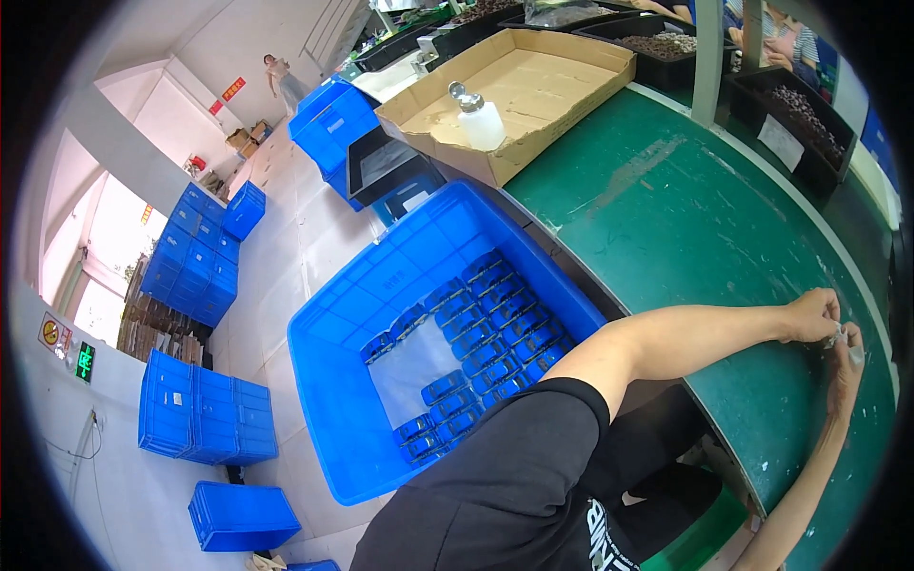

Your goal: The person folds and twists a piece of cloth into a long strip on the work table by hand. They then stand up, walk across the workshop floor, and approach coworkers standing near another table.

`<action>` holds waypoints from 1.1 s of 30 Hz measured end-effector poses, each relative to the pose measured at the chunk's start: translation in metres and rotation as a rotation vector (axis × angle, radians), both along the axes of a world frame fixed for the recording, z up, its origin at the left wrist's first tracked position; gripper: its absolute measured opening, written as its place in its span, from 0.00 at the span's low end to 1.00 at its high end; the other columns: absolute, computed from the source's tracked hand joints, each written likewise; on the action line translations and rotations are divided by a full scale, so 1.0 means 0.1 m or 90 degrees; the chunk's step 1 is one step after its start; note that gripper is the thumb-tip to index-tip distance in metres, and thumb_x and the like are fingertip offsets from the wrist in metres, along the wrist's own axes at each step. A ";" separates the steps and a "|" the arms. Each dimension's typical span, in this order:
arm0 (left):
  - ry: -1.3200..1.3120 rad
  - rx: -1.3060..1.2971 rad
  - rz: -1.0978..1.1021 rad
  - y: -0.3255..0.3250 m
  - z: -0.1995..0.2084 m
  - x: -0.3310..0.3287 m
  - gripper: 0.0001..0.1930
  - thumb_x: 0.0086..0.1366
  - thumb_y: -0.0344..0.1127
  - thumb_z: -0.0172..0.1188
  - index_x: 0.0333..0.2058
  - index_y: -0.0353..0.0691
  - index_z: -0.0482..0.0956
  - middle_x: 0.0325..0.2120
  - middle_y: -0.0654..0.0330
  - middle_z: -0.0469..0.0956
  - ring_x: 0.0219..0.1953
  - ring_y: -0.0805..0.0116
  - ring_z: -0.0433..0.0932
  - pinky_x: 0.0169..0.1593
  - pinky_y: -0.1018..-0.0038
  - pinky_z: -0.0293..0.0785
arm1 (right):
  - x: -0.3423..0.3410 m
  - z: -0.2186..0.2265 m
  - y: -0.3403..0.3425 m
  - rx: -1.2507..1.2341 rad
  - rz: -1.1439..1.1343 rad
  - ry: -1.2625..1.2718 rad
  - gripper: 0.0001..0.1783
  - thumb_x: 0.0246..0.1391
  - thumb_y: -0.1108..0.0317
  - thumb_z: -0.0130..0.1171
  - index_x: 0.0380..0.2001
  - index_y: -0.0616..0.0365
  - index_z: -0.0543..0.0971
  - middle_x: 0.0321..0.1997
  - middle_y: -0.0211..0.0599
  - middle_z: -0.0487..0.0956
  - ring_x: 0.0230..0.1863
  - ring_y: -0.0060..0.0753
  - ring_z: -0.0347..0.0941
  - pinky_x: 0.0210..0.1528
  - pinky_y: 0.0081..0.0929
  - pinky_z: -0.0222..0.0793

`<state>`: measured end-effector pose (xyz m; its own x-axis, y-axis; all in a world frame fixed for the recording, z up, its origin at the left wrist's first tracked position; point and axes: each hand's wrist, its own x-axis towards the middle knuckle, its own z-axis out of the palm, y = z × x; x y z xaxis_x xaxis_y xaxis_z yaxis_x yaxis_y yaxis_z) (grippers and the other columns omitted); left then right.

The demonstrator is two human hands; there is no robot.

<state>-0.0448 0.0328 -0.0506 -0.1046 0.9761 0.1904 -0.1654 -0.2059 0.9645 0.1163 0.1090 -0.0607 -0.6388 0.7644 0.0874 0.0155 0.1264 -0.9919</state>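
Note:
Over the right end of the green worktable (609,181), my two hands come close together. My left hand (812,316) reaches across with bent, pinching fingers. Just below it is my right hand (844,371), its fingers also closed. Between them they grip a small, crumpled whitish scrap (856,354), maybe paper or film; its kind is too small to make out. Beside my left upper arm stands a large blue plastic bin (328,328). Rows of small blue toy cars (486,328) lie in it, partly on a white sheet (414,362). My sleeve hides part of the bin.
A shallow cardboard box (562,86) on the table holds a white pump bottle (482,124). Black trays of small parts (785,124) line the far side, by a metal post (706,62). Blue crates (195,252) are stacked at left. Another person (283,81) stands far back.

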 end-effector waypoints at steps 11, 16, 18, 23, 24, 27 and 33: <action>0.130 0.057 0.094 0.03 -0.09 0.02 0.12 0.42 0.29 0.59 0.24 0.35 0.65 0.18 0.58 0.70 0.21 0.72 0.68 0.23 0.76 0.65 | -0.08 -0.13 0.03 0.303 -0.159 -0.076 0.10 0.47 0.77 0.49 0.36 0.61 0.69 0.34 0.28 0.68 0.37 0.19 0.63 0.42 0.14 0.57; 0.134 0.058 0.077 -0.02 -0.01 0.01 0.12 0.43 0.29 0.58 0.26 0.34 0.65 0.19 0.59 0.69 0.21 0.73 0.68 0.24 0.76 0.65 | -0.07 -0.16 0.04 0.318 -0.177 -0.096 0.08 0.48 0.76 0.49 0.34 0.62 0.69 0.32 0.28 0.69 0.34 0.19 0.64 0.38 0.16 0.60; 0.130 0.054 0.063 -0.03 0.03 0.03 0.11 0.44 0.29 0.57 0.27 0.34 0.65 0.19 0.59 0.69 0.21 0.73 0.68 0.24 0.77 0.65 | -0.08 -0.05 -0.07 0.221 -0.188 -0.102 0.08 0.49 0.72 0.50 0.34 0.60 0.70 0.32 0.26 0.69 0.33 0.17 0.63 0.37 0.15 0.59; 0.059 0.020 0.020 -0.06 0.02 -0.04 0.10 0.47 0.26 0.50 0.32 0.34 0.67 0.20 0.61 0.69 0.22 0.75 0.67 0.23 0.78 0.64 | -0.18 0.09 -0.27 -0.023 -0.123 0.046 0.13 0.48 0.64 0.52 0.38 0.57 0.71 0.34 0.24 0.71 0.34 0.15 0.64 0.36 0.14 0.59; 0.082 0.017 0.021 -0.01 -0.06 -0.08 0.11 0.47 0.26 0.50 0.33 0.35 0.67 0.20 0.61 0.69 0.22 0.75 0.67 0.23 0.78 0.64 | -0.21 0.09 -0.24 -0.058 -0.098 0.101 0.14 0.48 0.63 0.52 0.38 0.56 0.71 0.34 0.25 0.71 0.34 0.15 0.65 0.35 0.14 0.59; 0.085 -0.020 -0.016 0.01 -0.02 -0.04 0.10 0.47 0.26 0.50 0.32 0.36 0.68 0.20 0.63 0.69 0.21 0.77 0.65 0.23 0.79 0.62 | -0.10 0.06 -0.16 -0.164 -0.077 0.200 0.15 0.49 0.61 0.52 0.40 0.54 0.70 0.35 0.25 0.72 0.34 0.17 0.65 0.36 0.16 0.60; 0.063 -0.013 -0.015 -0.02 0.06 -0.02 0.05 0.46 0.26 0.51 0.25 0.38 0.67 0.18 0.65 0.66 0.19 0.79 0.62 0.21 0.81 0.59 | -0.14 0.22 -0.33 -0.245 -0.030 0.297 0.19 0.49 0.61 0.51 0.45 0.52 0.68 0.39 0.23 0.71 0.38 0.18 0.65 0.42 0.22 0.58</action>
<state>-0.0464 0.0310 -0.0451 -0.0631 0.9818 0.1793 -0.0737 -0.1838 0.9802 0.1022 0.0757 -0.0390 -0.5640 0.8235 0.0608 -0.4346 -0.2335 -0.8698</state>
